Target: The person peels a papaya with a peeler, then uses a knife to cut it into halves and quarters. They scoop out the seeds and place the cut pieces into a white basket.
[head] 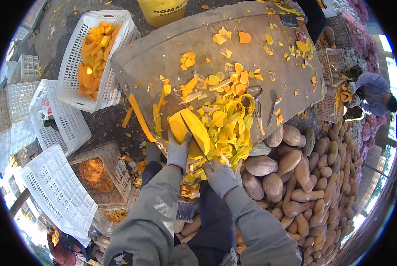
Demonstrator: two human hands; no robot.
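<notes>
A peeled piece of orange pumpkin (198, 128) lies at the near edge of the wooden board (158, 63). My gloved left hand (179, 151) grips its near left side. In my gloved right hand (222, 176) is a knife (195, 138), its dark blade slanting across the pumpkin's top. A line of cut shows along the blade; how deep it goes I cannot tell. Right beside the pumpkin is a heap of yellow peel strips (231, 128), with loose orange chunks (240, 78) behind it. A peeler (258, 106) lies past the heap, next to another thin blade (272, 114).
A white plastic crate (64, 83) of cut pumpkin (97, 60) stands left of the board, near a yellow bucket (163, 13). Whole pumpkins (296, 186) pile up at the right. A crate with orange pulp (97, 174) sits lower left. Another person (372, 89) works far right.
</notes>
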